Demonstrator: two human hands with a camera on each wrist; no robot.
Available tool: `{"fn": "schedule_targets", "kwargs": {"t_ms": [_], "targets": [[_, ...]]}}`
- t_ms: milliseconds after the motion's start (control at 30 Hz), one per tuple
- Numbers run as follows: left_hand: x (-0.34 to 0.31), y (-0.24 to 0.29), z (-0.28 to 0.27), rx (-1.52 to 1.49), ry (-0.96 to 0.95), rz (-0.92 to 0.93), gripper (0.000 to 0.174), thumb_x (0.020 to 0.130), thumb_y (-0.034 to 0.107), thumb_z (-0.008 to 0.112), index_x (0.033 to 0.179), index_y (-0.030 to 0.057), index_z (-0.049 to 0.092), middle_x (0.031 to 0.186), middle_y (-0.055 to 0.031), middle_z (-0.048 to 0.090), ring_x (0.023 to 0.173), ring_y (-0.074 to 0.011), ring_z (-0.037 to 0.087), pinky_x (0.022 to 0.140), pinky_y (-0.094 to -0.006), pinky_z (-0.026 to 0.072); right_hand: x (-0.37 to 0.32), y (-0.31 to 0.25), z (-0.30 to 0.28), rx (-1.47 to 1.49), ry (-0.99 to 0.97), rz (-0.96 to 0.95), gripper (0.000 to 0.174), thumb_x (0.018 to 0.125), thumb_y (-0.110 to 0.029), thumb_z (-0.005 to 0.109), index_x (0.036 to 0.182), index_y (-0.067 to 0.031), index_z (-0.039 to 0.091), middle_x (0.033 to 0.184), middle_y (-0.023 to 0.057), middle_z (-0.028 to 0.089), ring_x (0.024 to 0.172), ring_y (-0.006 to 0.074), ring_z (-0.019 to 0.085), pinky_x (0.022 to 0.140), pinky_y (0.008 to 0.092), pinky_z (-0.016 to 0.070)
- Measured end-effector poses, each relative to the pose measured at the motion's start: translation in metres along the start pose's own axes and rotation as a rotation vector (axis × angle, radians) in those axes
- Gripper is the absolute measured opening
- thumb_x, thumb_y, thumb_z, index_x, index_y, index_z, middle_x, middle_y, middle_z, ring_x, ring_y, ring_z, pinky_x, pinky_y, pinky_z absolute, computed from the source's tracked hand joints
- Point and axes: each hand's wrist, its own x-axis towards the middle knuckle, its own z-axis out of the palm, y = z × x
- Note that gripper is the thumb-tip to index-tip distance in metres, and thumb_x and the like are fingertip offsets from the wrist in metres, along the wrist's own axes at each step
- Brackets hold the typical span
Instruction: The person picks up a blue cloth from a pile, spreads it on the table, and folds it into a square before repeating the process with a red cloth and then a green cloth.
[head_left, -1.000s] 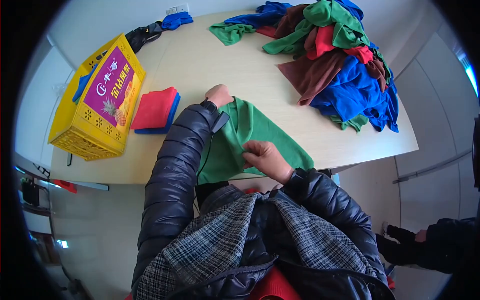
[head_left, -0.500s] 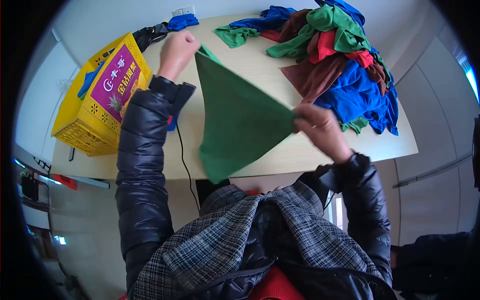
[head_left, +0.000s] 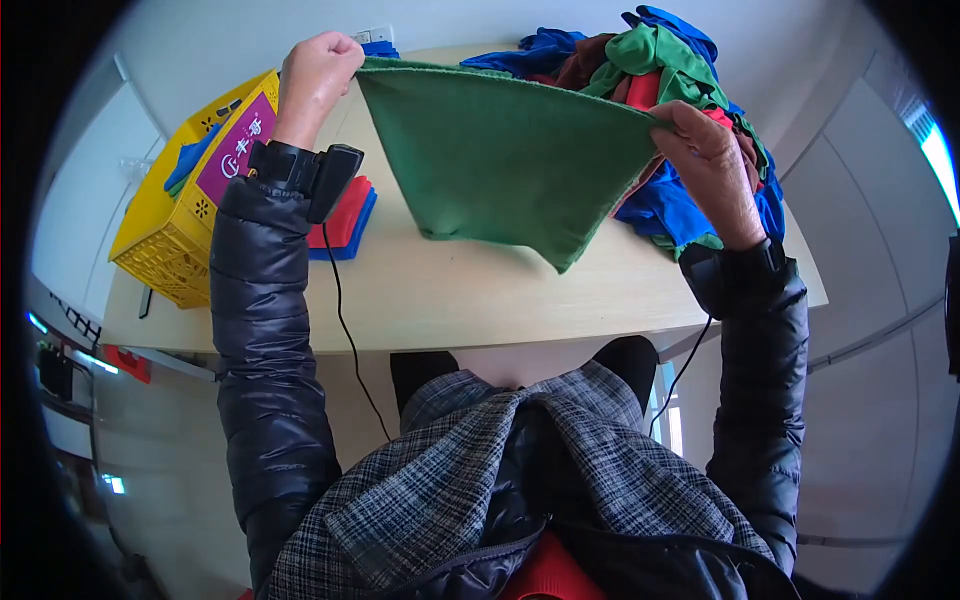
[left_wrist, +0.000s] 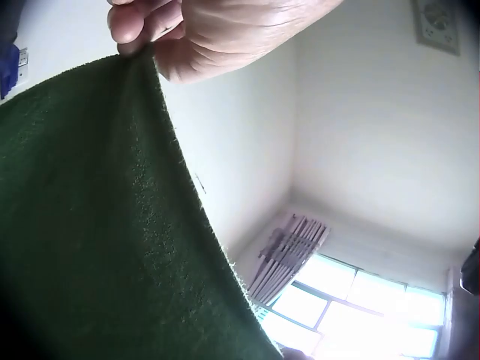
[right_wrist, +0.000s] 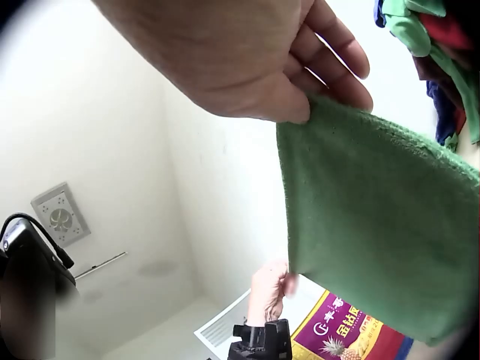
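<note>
A green cloth [head_left: 510, 150] hangs stretched between both hands above the table, its lower edge loose and slightly wavy. The left hand [head_left: 318, 85] pinches its upper left corner; in the left wrist view thumb and fingers of that hand [left_wrist: 217, 34] grip the corner of the cloth [left_wrist: 112, 210]. At the upper right corner, the right hand [head_left: 708, 165] pinches the fabric. The right wrist view has the right thumb and fingers [right_wrist: 255, 60] on a corner of the cloth [right_wrist: 375, 210].
A yellow crate [head_left: 165, 235] with cloths inside stands at the table's left. Beside it lies a stack of folded red [head_left: 345, 212] and blue cloths. A heap of blue [head_left: 665, 205], green, red and brown cloths covers the back right of the table [head_left: 440, 300].
Both hands have moved up and apart from the table's front area. The green cloth, earlier lying bunched on the table, then hanging as a triangle, is spread wide in the air.
</note>
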Motion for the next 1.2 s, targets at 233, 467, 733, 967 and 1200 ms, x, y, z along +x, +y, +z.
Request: {"fn": "schedule_targets", "kwargs": {"t_ms": [233, 467, 733, 967, 1200], "targets": [[-0.019, 0.002, -0.014, -0.297, -0.147, -0.117, 0.017, 0.09, 0.021, 0.062, 0.089, 0.0055, 0.07, 0.068, 0.0032, 0.059, 0.055, -0.0025, 0.052, 0.049, -0.0192, 0.0394, 0.002, 0.011, -0.007, 0.02, 0.074, -0.036, 0.017, 0.099, -0.003, 0.06, 0.114, 0.0006, 0.065, 0.095, -0.0005, 0.068, 0.092, 0.0065, 0.062, 0.084, 0.0232, 0.0497], [-0.008, -0.017, 0.025, -0.175, -0.194, -0.154, 0.017, 0.092, 0.019, 0.061, 0.092, 0.0046, 0.069, 0.071, 0.0031, 0.059, 0.056, -0.0019, 0.051, 0.048, -0.0187, 0.0385, 0.034, 0.064, -0.01, -0.094, -0.004, 0.005, 0.016, 0.098, -0.004, 0.06, 0.112, 0.0, 0.066, 0.089, -0.0005, 0.068, 0.086, 0.0053, 0.062, 0.079, 0.0227, 0.05], [0.018, -0.021, 0.041, -0.389, -0.052, -0.122, 0.019, 0.092, 0.021, 0.063, 0.09, 0.0032, 0.068, 0.071, 0.0, 0.062, 0.057, -0.0058, 0.056, 0.051, -0.022, 0.0448, 0.069, 0.075, -0.012, -0.433, 0.229, -0.102, 0.012, 0.094, -0.006, 0.064, 0.105, -0.0015, 0.068, 0.08, 0.0071, 0.069, 0.075, 0.0109, 0.066, 0.07, 0.0276, 0.0521], [-0.112, -0.071, 0.036, -0.402, -0.134, -0.224, 0.014, 0.101, 0.019, 0.06, 0.102, 0.0055, 0.064, 0.068, 0.0025, 0.056, 0.059, -0.0056, 0.055, 0.053, -0.0214, 0.0423, -0.024, 0.071, 0.049, -0.483, 0.142, -0.411, 0.012, 0.082, 0.001, 0.064, 0.094, -0.0031, 0.066, 0.089, 0.0127, 0.065, 0.082, 0.0303, 0.065, 0.071, 0.0354, 0.0531], [-0.302, -0.155, 0.059, -0.339, -0.383, -0.596, 0.012, 0.087, -0.004, 0.054, 0.092, 0.0019, 0.063, 0.07, 0.0011, 0.058, 0.056, -0.0051, 0.053, 0.052, -0.0226, 0.0429, -0.153, 0.107, 0.144, -0.358, -0.311, -0.181, 0.016, 0.079, 0.0, 0.063, 0.094, -0.0042, 0.065, 0.091, 0.0116, 0.064, 0.089, 0.0317, 0.062, 0.078, 0.042, 0.0527]]}}
